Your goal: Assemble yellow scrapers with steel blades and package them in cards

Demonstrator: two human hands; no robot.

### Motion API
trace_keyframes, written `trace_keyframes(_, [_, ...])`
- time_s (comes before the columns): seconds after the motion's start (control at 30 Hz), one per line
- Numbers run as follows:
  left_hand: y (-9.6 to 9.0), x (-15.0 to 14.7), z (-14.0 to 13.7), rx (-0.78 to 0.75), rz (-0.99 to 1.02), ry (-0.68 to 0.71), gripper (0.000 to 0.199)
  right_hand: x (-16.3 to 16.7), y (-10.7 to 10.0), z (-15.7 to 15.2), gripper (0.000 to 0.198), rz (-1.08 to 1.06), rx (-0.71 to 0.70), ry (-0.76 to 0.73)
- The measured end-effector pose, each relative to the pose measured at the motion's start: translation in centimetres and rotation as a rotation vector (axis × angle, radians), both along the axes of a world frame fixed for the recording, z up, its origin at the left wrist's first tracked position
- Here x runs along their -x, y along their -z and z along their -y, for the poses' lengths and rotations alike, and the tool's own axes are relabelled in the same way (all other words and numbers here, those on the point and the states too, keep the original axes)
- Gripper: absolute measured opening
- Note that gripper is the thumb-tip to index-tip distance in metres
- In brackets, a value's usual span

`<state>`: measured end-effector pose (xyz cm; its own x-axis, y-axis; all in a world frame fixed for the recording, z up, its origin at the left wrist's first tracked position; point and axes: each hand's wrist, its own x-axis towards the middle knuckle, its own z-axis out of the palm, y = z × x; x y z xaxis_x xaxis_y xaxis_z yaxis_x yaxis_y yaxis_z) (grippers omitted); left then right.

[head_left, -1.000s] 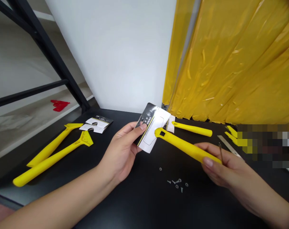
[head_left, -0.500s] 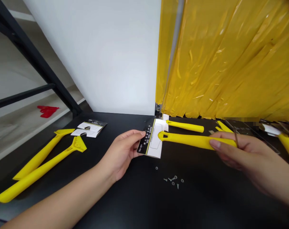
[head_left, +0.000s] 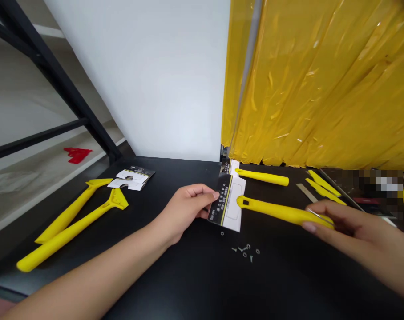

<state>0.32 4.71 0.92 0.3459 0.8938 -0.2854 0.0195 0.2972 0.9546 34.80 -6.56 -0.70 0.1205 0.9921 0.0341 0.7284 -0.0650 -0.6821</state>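
Observation:
My left hand (head_left: 191, 209) pinches the black end of a printed cardboard card (head_left: 233, 209) between thumb and fingers. A yellow plastic handle (head_left: 278, 211) has its slotted, rounded end against the card's white part; whether it passes through the card is unclear. My right hand (head_left: 352, 233) grips the handle's far end, where a thin metal rod or wire (head_left: 322, 217) shows by the fingers. Just behind lies a similar yellow handle (head_left: 265, 177) with its own card (head_left: 234, 167). Small screws and nuts (head_left: 245, 251) are scattered on the black table (head_left: 202, 284) below the card.
At left, two yellow scraper handles (head_left: 71, 232) with flared heads lie beside folded cards (head_left: 140, 178). Yellow flat pieces (head_left: 324, 189) and a metal strip (head_left: 306, 193) lie at right. Behind stand a white panel (head_left: 168, 89) and hanging yellow film (head_left: 309, 89). A red item (head_left: 78, 155) rests on a shelf.
The card and handle have moved slightly right and down in view, with both hands still holding them. The view has shifted a little, and the metal rod by my right fingers has tilted from upright to nearly flat.

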Motion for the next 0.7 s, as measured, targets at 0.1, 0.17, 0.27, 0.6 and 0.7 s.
trace_keyframes(0.1, [0.3, 0.2, -1.5, 0.030, -0.027, -0.020, 0.024, 1.0, 0.0, -3.2, 0.058, 0.063, 0.016, -0.063])
trace_keyframes(0.17, [0.5, 0.7, -2.8, 0.015, -0.081, -0.045, 0.023, 1.7, 0.4, -5.2, 0.056, 0.100, 0.030, -0.071])
trace_keyframes(0.27, [0.5, 1.5, -4.6, -0.033, -0.220, -0.060, 0.023, 2.8, 1.2, -7.5, 0.054, 0.157, 0.056, -0.088])
trace_keyframes(0.6, [0.7, 2.6, -7.5, -0.232, -0.647, 0.071, 0.024, 5.0, 1.9, -8.8, 0.042, 0.333, 0.001, -0.039])
trace_keyframes(0.7, [0.4, 3.5, -7.1, -0.377, -0.710, 0.021, 0.022, 4.9, 2.4, -8.4, 0.045, 0.370, -0.048, -0.027])
